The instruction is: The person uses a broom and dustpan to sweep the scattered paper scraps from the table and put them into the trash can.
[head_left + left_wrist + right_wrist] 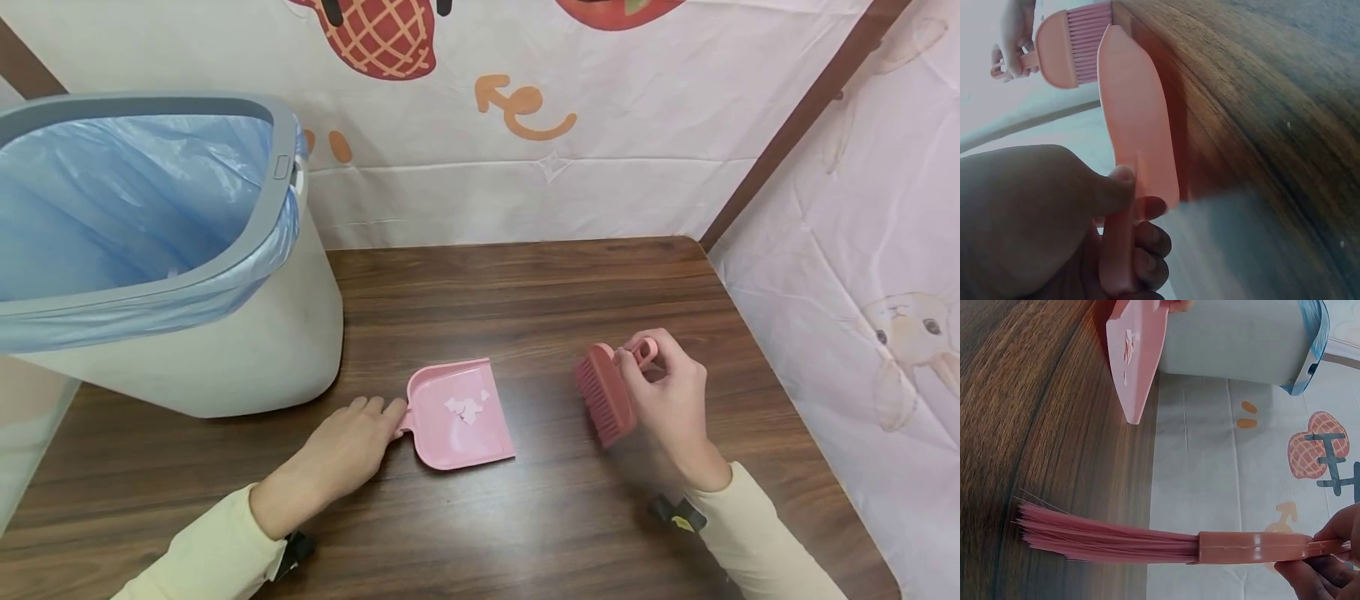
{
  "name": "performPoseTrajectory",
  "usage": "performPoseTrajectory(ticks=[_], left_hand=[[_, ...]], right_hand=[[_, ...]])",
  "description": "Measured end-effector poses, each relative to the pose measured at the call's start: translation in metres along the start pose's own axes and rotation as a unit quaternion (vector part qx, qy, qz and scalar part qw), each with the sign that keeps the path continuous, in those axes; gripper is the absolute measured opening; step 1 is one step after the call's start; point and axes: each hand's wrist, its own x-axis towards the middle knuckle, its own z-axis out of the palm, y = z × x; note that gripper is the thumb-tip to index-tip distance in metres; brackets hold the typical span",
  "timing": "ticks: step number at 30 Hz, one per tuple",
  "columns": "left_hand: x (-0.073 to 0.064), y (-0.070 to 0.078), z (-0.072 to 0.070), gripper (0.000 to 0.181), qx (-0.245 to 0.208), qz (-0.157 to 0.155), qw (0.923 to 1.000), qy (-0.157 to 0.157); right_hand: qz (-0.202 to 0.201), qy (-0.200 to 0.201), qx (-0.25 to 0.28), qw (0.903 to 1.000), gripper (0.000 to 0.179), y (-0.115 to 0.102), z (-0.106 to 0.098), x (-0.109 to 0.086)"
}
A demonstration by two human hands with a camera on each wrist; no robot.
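A pink dustpan [442, 433] lies near the middle of the wooden table, its open edge facing right. Small white paper scraps [467, 409] rest in a little heap on it. My left hand [352, 442] grips the dustpan's handle; the left wrist view shows thumb and fingers curled round the handle [1119, 256]. To the right, my right hand [671, 400] pinches the handle of a pink hand brush [613, 390], apart from the dustpan. In the right wrist view the brush's bristles [1104, 534] point toward the tabletop; whether they touch it I cannot tell.
A pale trash bin [300, 333] with a grey rim and a blue liner bag [150, 192] stands on the table at the left. Behind the table [525, 283] hangs a white printed cloth [630, 108]. Another printed cloth [840, 275] hangs along the right edge.
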Motion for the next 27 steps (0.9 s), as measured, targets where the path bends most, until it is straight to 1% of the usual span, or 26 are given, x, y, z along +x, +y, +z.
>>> performPoseTrajectory(ticks=[7,15,18,22,27], left_hand=[[0.000,-0.004,0.002,0.013,-0.008,0.014,0.9996,0.024],[0.001,-0.006,-0.002,0.017,-0.012,0.020,0.9988,0.043],[0.001,-0.007,-0.004,0.017,-0.011,0.026,0.9986,0.045],[0.001,-0.009,-0.009,0.017,-0.011,0.034,0.9985,0.042],[0.002,-0.008,-0.020,0.019,-0.022,0.048,0.9977,0.042]], right_hand=[[0.013,-0.002,0.018,0.9997,0.012,-0.002,0.001,-0.001],[0.022,0.002,0.012,0.9997,0.013,-0.003,0.005,-0.001],[0.025,0.003,0.010,0.9996,0.013,-0.004,0.006,-0.001],[0.032,-0.003,0.012,0.9994,0.013,-0.003,0.006,0.000],[0.033,-0.008,0.017,0.9993,0.013,-0.001,0.005,0.000]])
